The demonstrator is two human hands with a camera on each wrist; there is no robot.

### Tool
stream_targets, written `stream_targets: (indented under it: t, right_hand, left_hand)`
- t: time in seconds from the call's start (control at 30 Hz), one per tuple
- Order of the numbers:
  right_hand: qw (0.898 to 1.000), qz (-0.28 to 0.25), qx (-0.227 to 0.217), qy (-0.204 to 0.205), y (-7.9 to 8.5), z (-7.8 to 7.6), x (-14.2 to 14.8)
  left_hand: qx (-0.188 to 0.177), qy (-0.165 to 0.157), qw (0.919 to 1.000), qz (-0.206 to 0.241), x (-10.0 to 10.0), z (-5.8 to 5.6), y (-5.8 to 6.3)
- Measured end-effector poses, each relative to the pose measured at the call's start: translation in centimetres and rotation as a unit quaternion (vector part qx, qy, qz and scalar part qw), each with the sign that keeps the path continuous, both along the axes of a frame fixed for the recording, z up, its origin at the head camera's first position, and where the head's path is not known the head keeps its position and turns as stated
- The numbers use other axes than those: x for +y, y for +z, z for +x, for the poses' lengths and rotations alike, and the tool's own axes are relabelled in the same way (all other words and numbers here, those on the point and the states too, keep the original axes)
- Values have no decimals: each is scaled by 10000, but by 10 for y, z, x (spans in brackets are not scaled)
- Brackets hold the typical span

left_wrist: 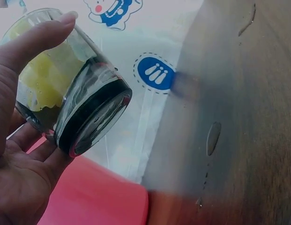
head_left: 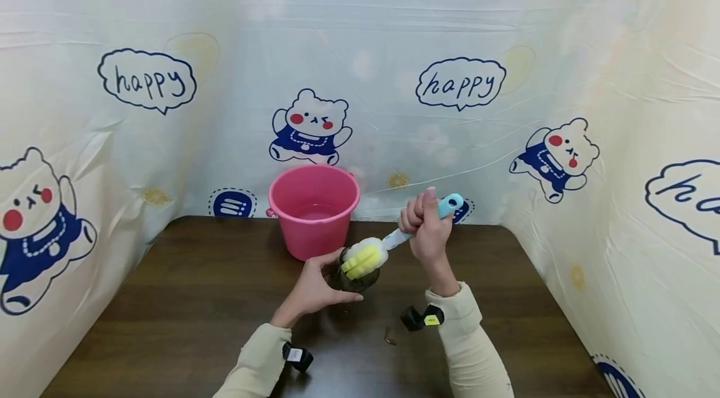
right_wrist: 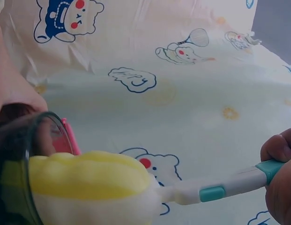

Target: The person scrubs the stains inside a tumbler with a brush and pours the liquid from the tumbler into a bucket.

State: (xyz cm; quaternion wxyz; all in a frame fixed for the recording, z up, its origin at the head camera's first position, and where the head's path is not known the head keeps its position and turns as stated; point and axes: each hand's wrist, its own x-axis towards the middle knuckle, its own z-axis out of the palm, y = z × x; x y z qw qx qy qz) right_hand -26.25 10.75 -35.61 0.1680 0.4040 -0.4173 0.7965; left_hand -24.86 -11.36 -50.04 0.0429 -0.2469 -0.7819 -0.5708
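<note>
My left hand [head_left: 317,285] grips a dark, see-through glass [left_wrist: 89,103] around its side, thumb on one side and fingers on the other. The glass is held tilted above the table, its mouth toward the right hand. In my right hand [head_left: 430,226] is the white and blue handle of a sponge bottle brush [right_wrist: 215,190]. The brush's yellow and white sponge head [head_left: 362,258] sits partly inside the glass mouth; its yellow shows through the glass wall in the left wrist view.
A pink bucket [head_left: 315,220] stands behind the glass at the table's back edge, with some liquid inside. Small wet spots [left_wrist: 213,139] lie on the brown wooden table [head_left: 185,304]. A printed cloth [head_left: 371,129] hangs around the back and sides.
</note>
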Motion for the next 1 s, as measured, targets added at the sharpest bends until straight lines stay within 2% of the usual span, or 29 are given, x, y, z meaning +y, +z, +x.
stream_targets:
  t: [0.1,0.23,0.33,0.47,0.7,0.83,1.0]
  right_hand:
    - [9998,5,112,193,-3,2,-7]
    - [9978,305,234,538,-4,6,-18]
    - [9956,488,313,738,-1,10,-20]
    - [9945,451,345,880,7,16,-15]
    - [9892,793,-11,1236,4,13,-11]
    - [9854,1114,-187,1277,-3,9,-14]
    - [9870,1213,-348,992,-2,8,-14]
  left_hand:
    - [54,1,10000,33,1,-1,2]
    - [186,-87,9997,97,3,-2,4]
    - [174,-21,9998,130,2,-1,6]
    - [135,48,9999,76,-1,-1,5]
    - [396,177,9989,177,-5,-3,4]
    - [344,83,9993,81,-2,-2,2]
    - [131,76,9999,28,0,-1,-5]
